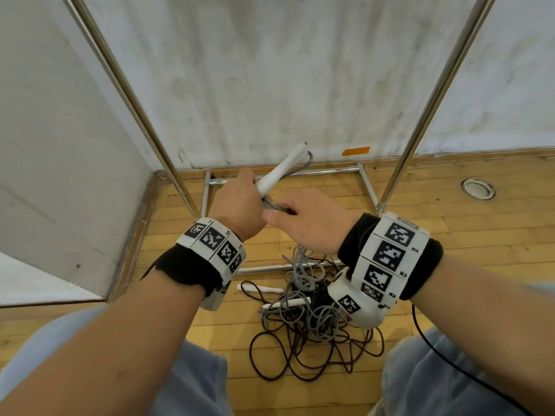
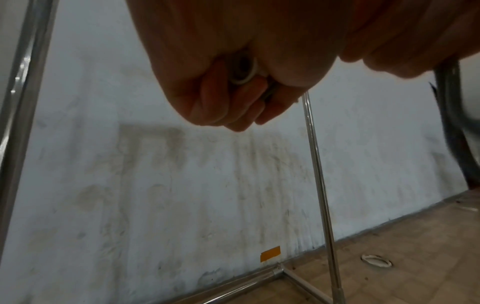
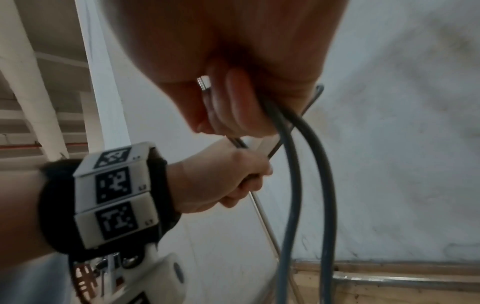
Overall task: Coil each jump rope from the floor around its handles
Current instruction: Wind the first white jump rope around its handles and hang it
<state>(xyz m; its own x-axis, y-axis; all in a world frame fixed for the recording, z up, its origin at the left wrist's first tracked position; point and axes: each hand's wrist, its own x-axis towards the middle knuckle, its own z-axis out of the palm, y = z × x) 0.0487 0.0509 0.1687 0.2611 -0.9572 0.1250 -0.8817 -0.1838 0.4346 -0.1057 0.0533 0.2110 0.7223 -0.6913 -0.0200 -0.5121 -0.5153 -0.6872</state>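
Note:
My left hand (image 1: 240,202) grips the white handles (image 1: 280,171) of a grey jump rope, which point up and away toward the wall. Their round butt end (image 2: 242,71) shows inside my curled left fingers (image 2: 215,102). Just to the right, my right hand (image 1: 303,219) pinches the grey cord (image 1: 274,205) close to the handles. Two strands of that cord (image 3: 306,164) hang down from my right fingers (image 3: 233,102). On the floor below lies a tangle of grey rope (image 1: 306,298) and dark brown rope (image 1: 300,355) with two white handles (image 1: 261,288) (image 1: 288,303).
A metal rack stands ahead, with slanted poles (image 1: 132,94) (image 1: 432,109) and base bars (image 1: 285,174) on the wooden floor (image 1: 465,235). White walls close the corner; orange tape (image 1: 356,151) marks the wall. A round floor fitting (image 1: 477,189) lies at right. My knees (image 1: 450,379) frame the pile.

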